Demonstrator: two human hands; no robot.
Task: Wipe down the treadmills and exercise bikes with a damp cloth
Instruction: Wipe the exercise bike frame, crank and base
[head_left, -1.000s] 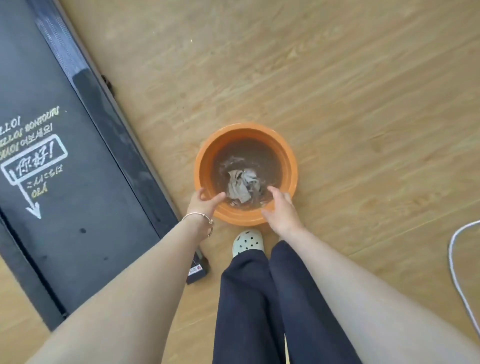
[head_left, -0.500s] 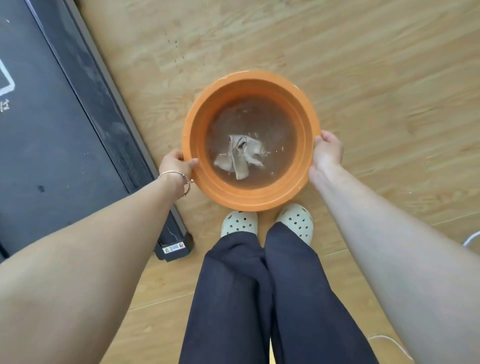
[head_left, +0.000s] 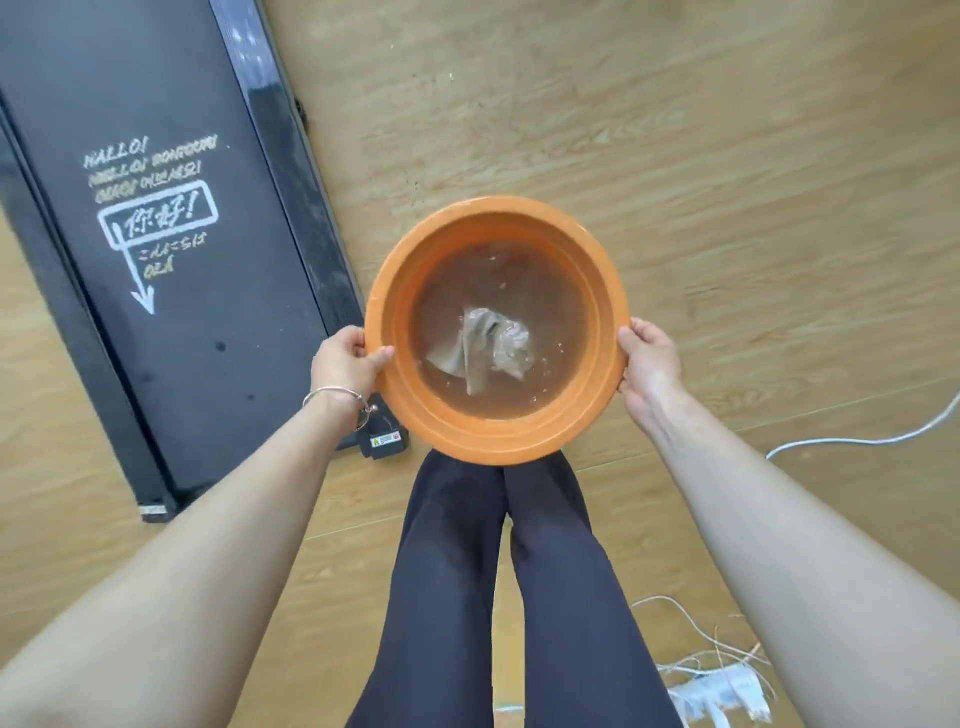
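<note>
The orange basin (head_left: 497, 209) is coming up off the wooden floor (head_left: 675, 130), where it was sitting a second ago with both hands at its near edge. It is now being held clear of the boards in front of the person's dark trousers (head_left: 447, 571), and the pale shoes visible a moment earlier are hiding beneath it.

The left hand (head_left: 345, 364), wearing a thin bracelet (head_left: 332, 393), is gripping the basin's left rim with the thumb hooked over the top. The right hand (head_left: 647, 364) is gripping the opposite rim in the same way. The fingers underneath are out of sight, so how far they are curling round the lip cannot be told for certain.

The cloth (head_left: 483, 348), grey and crumpled, is lying soaked in the middle of the basin under murky brown water (head_left: 550, 291). Neither hand is touching it.

The treadmill (head_left: 171, 322) is stretching away just to the person's left, its black belt printed with chalk-style greetings. A white cable (head_left: 857, 440) is trailing across the floor at right, and a power strip (head_left: 719, 693) with tangled leads is sitting at lower right.

The lift suggests wiping is pausing while the basin is being carried elsewhere, perhaps to another machine or for fresh water. The cloth is not yet being wrung out. Sloshing water near the power strip is looking like the main hazard, so a level carry is called for.
</note>
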